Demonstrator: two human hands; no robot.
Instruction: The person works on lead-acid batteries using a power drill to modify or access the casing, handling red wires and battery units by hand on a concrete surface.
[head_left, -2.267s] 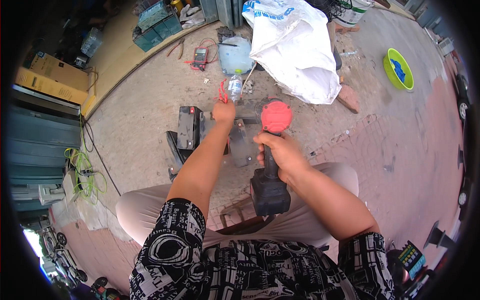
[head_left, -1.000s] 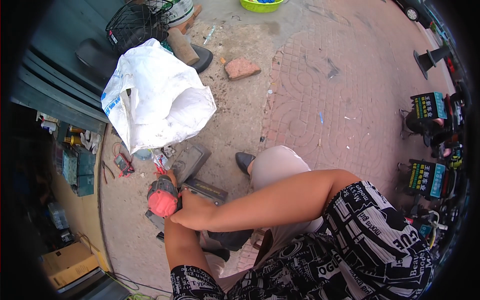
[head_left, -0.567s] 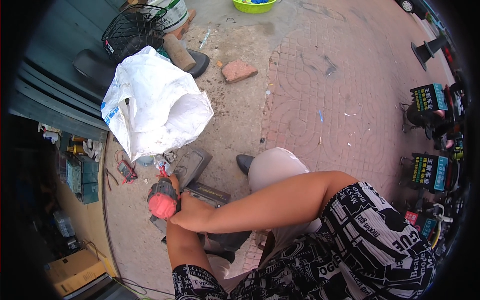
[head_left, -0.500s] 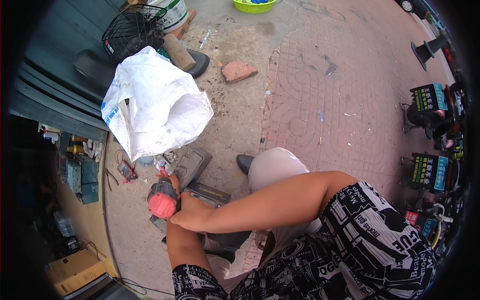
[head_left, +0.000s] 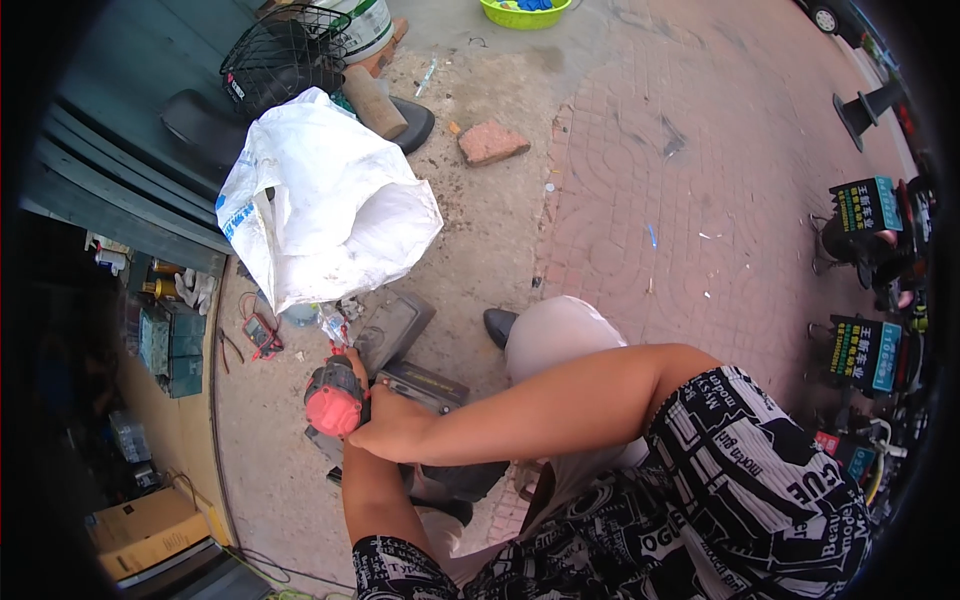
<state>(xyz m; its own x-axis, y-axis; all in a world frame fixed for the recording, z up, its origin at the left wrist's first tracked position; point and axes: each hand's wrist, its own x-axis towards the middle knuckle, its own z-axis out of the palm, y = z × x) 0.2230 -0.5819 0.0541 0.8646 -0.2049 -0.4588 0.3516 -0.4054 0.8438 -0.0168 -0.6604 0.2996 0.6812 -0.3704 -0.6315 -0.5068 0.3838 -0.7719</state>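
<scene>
A red and black power drill (head_left: 336, 398) points down, its red rear end towards me. My right hand (head_left: 388, 425) is closed at its side, with the fingers mostly hidden. Crossing beneath the right wrist, my left forearm reaches forward. Only a small part of my left hand (head_left: 357, 368) shows beyond the drill, and its fingers are hidden. Right of the drill lies a black box-shaped case (head_left: 425, 388). A grey plastic cover (head_left: 395, 328) leans just beyond it. Small red pieces and clear plastic wrapping (head_left: 332, 325) lie ahead of the drill tip.
A large white sack (head_left: 330, 200) stands ahead. A multimeter (head_left: 262, 335) and pliers (head_left: 229, 350) lie to the left, near a doorway with a cardboard box (head_left: 150, 535). A stone slab (head_left: 493, 144) rests farther off. Parked scooters (head_left: 870, 290) line the right side.
The whole scene has shifted slightly right in the view. Both hands and the drill keep nearly the same place relative to the black case.
</scene>
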